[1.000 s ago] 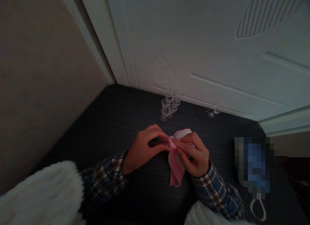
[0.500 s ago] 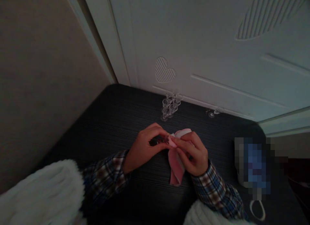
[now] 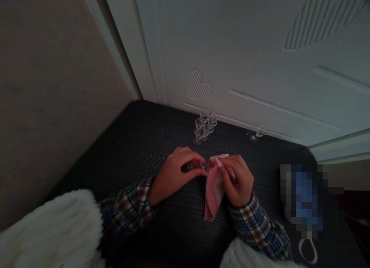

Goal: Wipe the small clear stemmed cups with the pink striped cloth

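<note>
My left hand (image 3: 175, 171) pinches a small clear glass (image 3: 199, 166) between thumb and fingers; its far end points toward the cloth. A pink cloth (image 3: 214, 191) hangs from my right hand (image 3: 238, 179), gripped between thumb and forefinger, its lower end drooping over the table. The bunched top of the cloth is close beside the glass; whether they touch I cannot tell. Beyond my hands, several small clear stemmed glasses (image 3: 204, 127) stand close together in rows near the back edge.
Further right along the back of the dark table (image 3: 138, 137), a few more small clear pieces (image 3: 254, 136) stand or lie by the white panel (image 3: 245, 60). A blurred-out bluish object (image 3: 306, 198) with a white loop (image 3: 308, 250) is at the right side.
My right hand has drawn the cloth a little to the right, off the end of the glass. The left hand still holds the glass in nearly the same place.
</note>
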The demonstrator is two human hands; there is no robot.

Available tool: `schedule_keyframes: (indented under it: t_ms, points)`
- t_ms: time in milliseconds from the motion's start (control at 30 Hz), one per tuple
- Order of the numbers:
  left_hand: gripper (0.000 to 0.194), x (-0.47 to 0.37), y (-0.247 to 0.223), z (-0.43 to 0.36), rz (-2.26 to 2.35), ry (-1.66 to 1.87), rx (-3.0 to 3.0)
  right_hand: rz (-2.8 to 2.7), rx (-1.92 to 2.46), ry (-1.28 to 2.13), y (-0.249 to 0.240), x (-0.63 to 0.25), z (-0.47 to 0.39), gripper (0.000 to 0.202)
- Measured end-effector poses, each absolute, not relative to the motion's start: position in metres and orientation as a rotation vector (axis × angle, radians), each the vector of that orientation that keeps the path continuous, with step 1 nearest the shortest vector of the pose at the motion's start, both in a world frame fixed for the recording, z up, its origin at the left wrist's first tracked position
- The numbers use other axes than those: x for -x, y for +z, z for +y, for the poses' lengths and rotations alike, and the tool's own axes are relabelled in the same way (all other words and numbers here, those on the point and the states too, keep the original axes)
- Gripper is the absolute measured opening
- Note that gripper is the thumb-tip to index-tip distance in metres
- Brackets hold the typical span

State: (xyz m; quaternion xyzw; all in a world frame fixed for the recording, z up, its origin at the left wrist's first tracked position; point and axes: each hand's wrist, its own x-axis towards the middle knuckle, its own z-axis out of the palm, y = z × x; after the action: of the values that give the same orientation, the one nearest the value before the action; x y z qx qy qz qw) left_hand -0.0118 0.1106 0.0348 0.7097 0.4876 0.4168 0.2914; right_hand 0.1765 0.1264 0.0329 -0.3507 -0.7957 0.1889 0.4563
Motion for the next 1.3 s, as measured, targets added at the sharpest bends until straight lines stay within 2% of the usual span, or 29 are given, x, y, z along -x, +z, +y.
schedule_keyframes:
  t_ms: [200,600,833,1000,1300]
  points:
    - [0.018,0.011,0.031,0.109,1.303,1.027,-2.000,-1.816,0.885,0.596,0.033,-0.171,0.126,0.017]
    - [0.025,0.005,0.032,0.103,1.519,0.967,-1.961,-2.177,0.941,0.701,0.027,-0.168,0.128,0.034]
    - [0.037,0.004,0.029,0.100,1.341,1.035,-1.891,-2.098,1.017,0.624,0.024,-0.167,0.128,0.022]
    - [0.027,0.004,0.033,0.105,1.320,1.153,-1.835,-1.972,1.160,0.553,0.022,-0.170,0.127,0.012]
    - [0.024,0.008,0.038,0.104,1.280,1.071,-1.969,-2.017,1.136,0.411,0.024,-0.172,0.129,0.026]
